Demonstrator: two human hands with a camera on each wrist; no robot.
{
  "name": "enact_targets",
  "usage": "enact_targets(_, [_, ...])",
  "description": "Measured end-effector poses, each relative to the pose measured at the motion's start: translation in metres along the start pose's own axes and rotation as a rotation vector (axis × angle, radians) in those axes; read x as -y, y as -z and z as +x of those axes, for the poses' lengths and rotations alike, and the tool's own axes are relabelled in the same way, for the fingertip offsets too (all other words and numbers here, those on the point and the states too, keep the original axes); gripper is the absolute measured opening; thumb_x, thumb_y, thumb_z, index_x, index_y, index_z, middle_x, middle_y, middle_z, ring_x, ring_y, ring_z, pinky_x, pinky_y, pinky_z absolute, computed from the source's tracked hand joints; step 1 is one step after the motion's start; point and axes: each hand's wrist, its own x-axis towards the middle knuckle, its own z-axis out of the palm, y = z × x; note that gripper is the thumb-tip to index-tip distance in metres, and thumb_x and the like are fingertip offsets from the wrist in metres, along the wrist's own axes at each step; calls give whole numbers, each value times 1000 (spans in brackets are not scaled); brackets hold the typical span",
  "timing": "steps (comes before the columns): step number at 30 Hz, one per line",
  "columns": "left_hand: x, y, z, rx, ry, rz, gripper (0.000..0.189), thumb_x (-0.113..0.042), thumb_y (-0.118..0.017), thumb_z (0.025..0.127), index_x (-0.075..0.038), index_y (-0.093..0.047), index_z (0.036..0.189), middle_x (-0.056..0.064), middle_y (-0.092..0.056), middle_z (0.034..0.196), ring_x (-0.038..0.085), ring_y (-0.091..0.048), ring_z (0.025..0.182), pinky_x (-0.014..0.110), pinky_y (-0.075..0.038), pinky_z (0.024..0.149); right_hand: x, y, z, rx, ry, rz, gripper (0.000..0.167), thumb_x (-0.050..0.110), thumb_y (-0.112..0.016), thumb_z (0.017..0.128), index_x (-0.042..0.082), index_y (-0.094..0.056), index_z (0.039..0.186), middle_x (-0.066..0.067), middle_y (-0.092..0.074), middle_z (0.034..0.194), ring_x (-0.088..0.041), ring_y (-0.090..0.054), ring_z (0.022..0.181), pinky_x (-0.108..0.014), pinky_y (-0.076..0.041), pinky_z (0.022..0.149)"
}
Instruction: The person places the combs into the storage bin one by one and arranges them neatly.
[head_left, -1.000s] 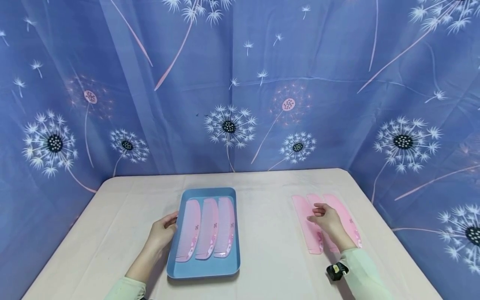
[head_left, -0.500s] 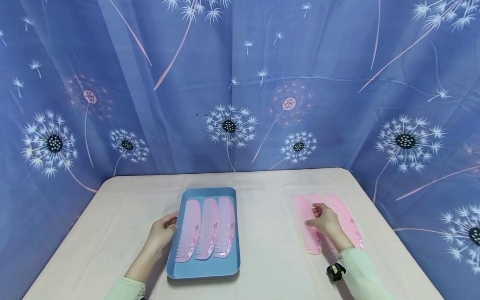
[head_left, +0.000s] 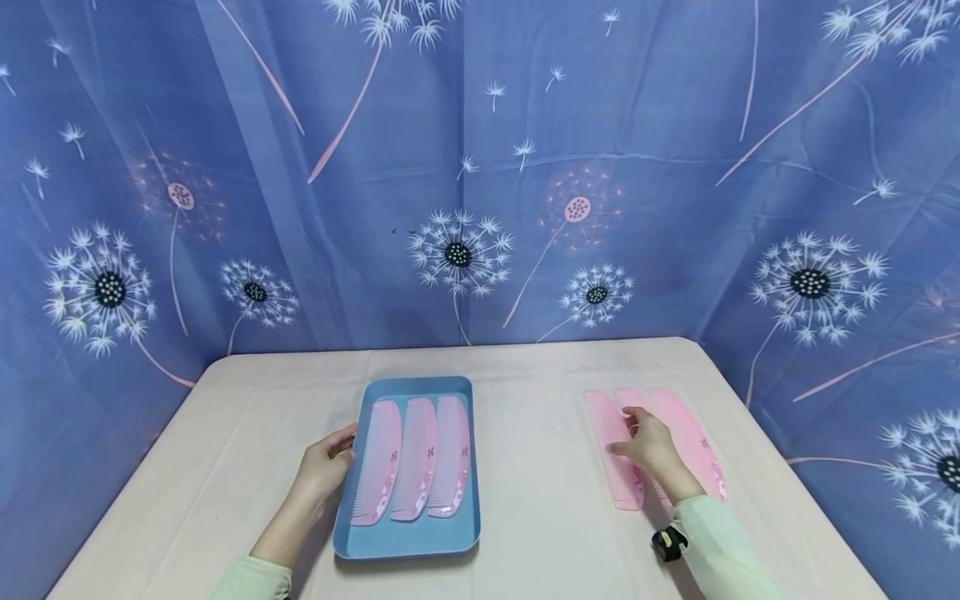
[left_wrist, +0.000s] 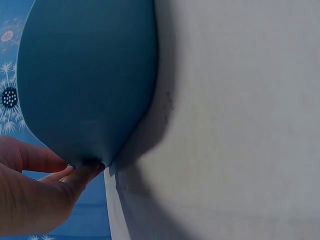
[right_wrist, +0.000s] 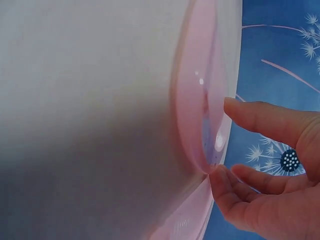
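Note:
A shallow blue tray [head_left: 408,542], left of centre in the head view, holds three pink combs side by side: a left comb [head_left: 381,458], a middle comb [head_left: 417,454] and a right comb [head_left: 450,454]. My left hand [head_left: 322,471] grips the tray's left side; the left wrist view has fingers and thumb at its edge. On the right lie three more combs. My right hand [head_left: 651,446] is over them, thumb and fingertips around the leftmost comb [head_left: 617,467]. It partly hides the one beside it [head_left: 630,396]. Right of the hand lies the outermost comb [head_left: 684,425].
A pale cloth-covered table [head_left: 532,467] separates the tray from the loose combs. Behind it and along both sides hangs a blue curtain [head_left: 360,250] with a dandelion print. A small black device [head_left: 670,543] sits at the right wrist.
My right thumb and fingers have shifted slightly left, and the leftmost loose comb has slid a little left too. My left hand and the tray stay put.

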Motion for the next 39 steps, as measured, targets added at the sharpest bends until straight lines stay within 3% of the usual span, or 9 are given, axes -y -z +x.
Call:
enact_targets(6, [1,0,-1,0,5,-10,50,7,-39,90,8,-40,140,32,-46,135,44,-45,125,51,-41,104,5,-1,0,11,-26,-56,73,6,-81,65,-17,-47,126,-29,-60,102,-37,-57,93,-50,-49,85])
enact_targets(18, [1,1,0,5,9,-21,50,7,-39,91,7,-40,141,32,-46,135,43,-44,125,51,-40,105,12,-2,1,52,-92,-84,71,10,-79,70,-18,-46,127,-35,-59,112,-46,-58,101,-58,-47,88])
enact_targets(32, [2,1,1,-5,6,-2,49,6,-39,91,6,-42,140,31,-47,135,43,-46,124,51,-41,104,9,-2,-1,22,-42,-32,70,10,-81,68,-15,-48,125,-37,-60,107,-44,-62,93,-49,-55,78])
enact_targets(35, [1,1,2,-3,5,-1,49,6,-40,92,6,-42,140,31,-47,135,42,-46,124,51,-41,104,8,-2,-1,22,-47,30,63,7,-77,73,-15,-50,125,-27,-63,95,-33,-61,82,-39,-55,68])
enact_targets(39, [1,1,1,-6,10,2,49,6,-40,92,5,-42,140,30,-47,134,42,-46,124,51,-41,103,9,-1,-3,71,-89,228,52,1,-66,81,-15,-48,127,-20,-62,91,-19,-58,74,-28,-53,60])
